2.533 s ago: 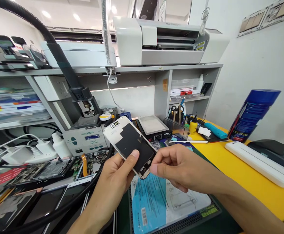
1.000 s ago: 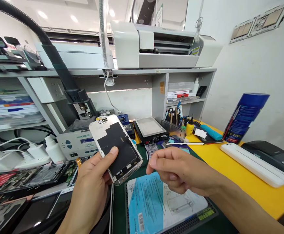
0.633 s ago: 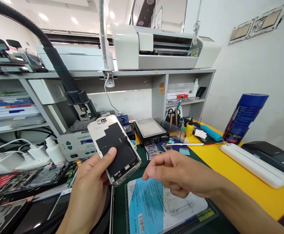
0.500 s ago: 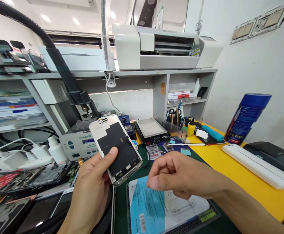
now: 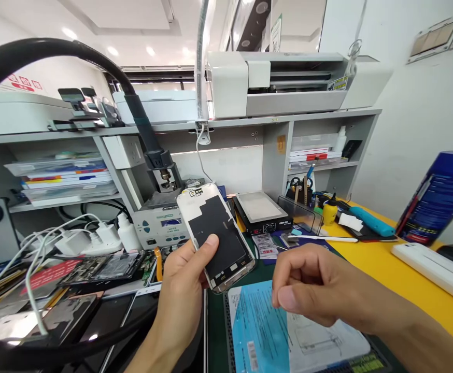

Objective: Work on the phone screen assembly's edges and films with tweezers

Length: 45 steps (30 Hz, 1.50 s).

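Observation:
My left hand (image 5: 183, 290) grips a phone screen (image 5: 221, 233) by its lower left edge, thumb across its face. The screen's inner side faces me, silver-white with a large black patch and small contacts along the bottom. It is held tilted above the bench. To its right, apart from it, my right hand (image 5: 320, 285) hovers with curled fingers and the thumb against the index finger; whatever may be between them is hidden. Beneath that hand lies a blue and white printed packet (image 5: 263, 331) on a dark green mat (image 5: 216, 326).
Behind the screen stand a soldering station (image 5: 160, 228) and a flat heating plate (image 5: 261, 207). Phone parts (image 5: 102, 269) and white cables crowd the left. A thick black hose (image 5: 74, 49) arches there. On the right are a yellow bottle (image 5: 329, 211) and a blue can (image 5: 436, 197).
My view has swung left, so the bench, both hands and the screen appear farther right. The left hand still holds the screen; the right hand stays curled.

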Available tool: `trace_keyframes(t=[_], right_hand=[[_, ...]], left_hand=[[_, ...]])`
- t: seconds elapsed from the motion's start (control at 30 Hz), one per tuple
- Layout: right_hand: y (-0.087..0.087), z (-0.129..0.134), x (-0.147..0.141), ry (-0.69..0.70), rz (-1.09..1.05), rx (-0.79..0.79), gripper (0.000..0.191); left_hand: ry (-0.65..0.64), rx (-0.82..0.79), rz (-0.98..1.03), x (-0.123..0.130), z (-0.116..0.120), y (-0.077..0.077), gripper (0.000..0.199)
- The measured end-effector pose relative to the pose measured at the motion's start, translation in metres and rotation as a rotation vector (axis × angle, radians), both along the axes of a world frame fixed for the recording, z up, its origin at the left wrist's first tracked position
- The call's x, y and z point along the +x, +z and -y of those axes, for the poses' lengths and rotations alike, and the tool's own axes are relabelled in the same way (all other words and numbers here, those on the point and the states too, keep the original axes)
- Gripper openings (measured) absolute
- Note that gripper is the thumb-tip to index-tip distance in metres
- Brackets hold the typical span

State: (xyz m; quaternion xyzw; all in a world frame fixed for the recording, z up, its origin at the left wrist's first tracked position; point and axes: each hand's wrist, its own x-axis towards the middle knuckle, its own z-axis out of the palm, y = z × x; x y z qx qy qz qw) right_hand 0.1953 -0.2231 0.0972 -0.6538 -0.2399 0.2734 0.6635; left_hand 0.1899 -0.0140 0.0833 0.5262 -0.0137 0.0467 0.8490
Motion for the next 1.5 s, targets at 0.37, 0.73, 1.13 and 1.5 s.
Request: trace_keyframes(t=[0.37, 0.73, 1.13, 1.5], right_hand=[[-0.012, -0.008, -0.017, 0.082, 0.224, -0.331, 0.025], [-0.006, -0.004, -0.011, -0.002, -0.017, 0.131, 0.027], [-0.005, -0.003, -0.001, -0.154, -0.205, 0.249, 0.017], [-0.005, -0.006, 0.001, -0.276, -0.169, 0.298, 0.017]], left_hand=[[0.067, 0.135, -0.005, 0.004, -0.004, -0.01, 0.025], [-0.022, 0.048, -0.035, 0.001, -0.001, -0.001, 0.019], [0.013, -0.081, -0.035, -0.007, 0.0, 0.009, 0.012], [0.016, -0.115, -0.07, -0.005, 0.0, 0.013, 0.012]])
